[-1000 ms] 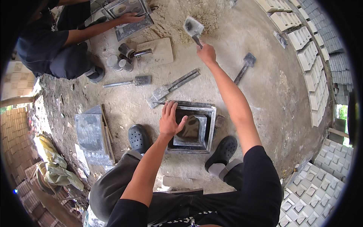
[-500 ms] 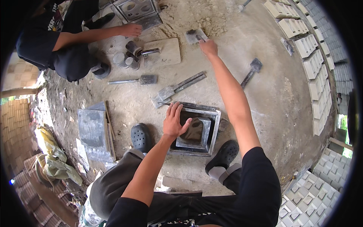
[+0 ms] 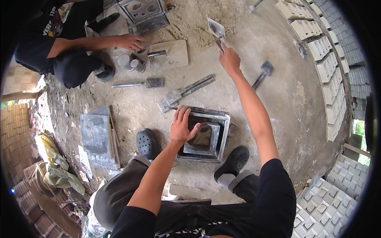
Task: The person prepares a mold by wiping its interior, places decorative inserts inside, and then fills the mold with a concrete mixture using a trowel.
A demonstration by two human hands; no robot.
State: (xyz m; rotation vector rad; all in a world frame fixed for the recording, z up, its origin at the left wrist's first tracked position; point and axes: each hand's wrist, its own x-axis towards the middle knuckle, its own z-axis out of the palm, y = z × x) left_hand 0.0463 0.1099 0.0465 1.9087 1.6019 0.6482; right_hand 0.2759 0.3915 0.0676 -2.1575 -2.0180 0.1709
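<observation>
A square metal mould [image 3: 223, 137] with a raised inner block [image 3: 202, 137] lies on the ground between my feet. My left hand [image 3: 183, 127] rests on the mould's upper left part, fingers stretched over its rim and thumb spread. A thin rod end [image 3: 170, 108] sticks out beside those fingertips. Farther off, at the sandy pile [image 3: 198, 25], my right hand [image 3: 230, 60] grips the handle of a trowel [image 3: 216, 29]. The trowel's pale grey blade points away from me and is tilted, just over the sand.
Flat-bladed tools [image 3: 154, 82] [image 3: 266, 68] and metal bars [image 3: 196, 87] lie beyond the mould. Stacked plates [image 3: 95, 135] sit at left. A co-worker's hand [image 3: 133, 42] touches a dark cylinder among small jars [image 3: 125, 60]. Rows of pale blocks [image 3: 325, 53] line the right.
My right hand has drawn back slightly to the right, and the trowel's blade has turned to point away. The co-worker's hand has come down onto a dark cylinder. My left hand stays put.
</observation>
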